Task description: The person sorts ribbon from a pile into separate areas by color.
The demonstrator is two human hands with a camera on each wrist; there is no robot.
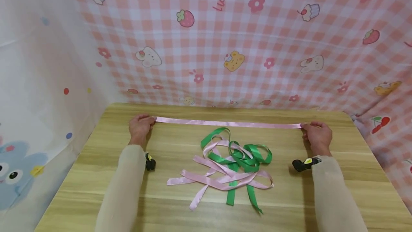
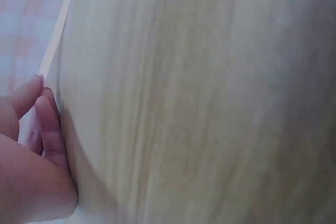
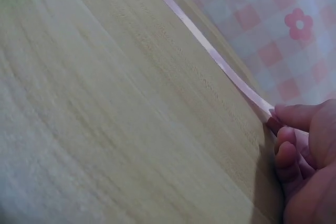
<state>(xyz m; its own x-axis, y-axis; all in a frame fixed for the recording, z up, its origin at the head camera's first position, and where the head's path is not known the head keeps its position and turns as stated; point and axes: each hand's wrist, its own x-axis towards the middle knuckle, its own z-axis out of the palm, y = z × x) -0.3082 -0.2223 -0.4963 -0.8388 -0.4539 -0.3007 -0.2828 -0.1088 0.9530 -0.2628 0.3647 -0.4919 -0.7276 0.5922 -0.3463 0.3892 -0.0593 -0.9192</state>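
A pink satin ribbon stretches nearly straight along the far side of the table. Its left end is pinched by my left hand, and my right hand pinches the other end. In the left wrist view, thumb and finger of the left hand meet on the pale ribbon. The right wrist view has the right hand gripping the ribbon close to the table's back edge. Nearer to me, between the forearms, lies a loose tangle of green ribbons and pink ribbons.
The wooden table carries everything. Behind it hangs a pink checked cloth with cartoon prints, and a white cloth hangs on the left. Black wrist cameras are strapped under both sleeves.
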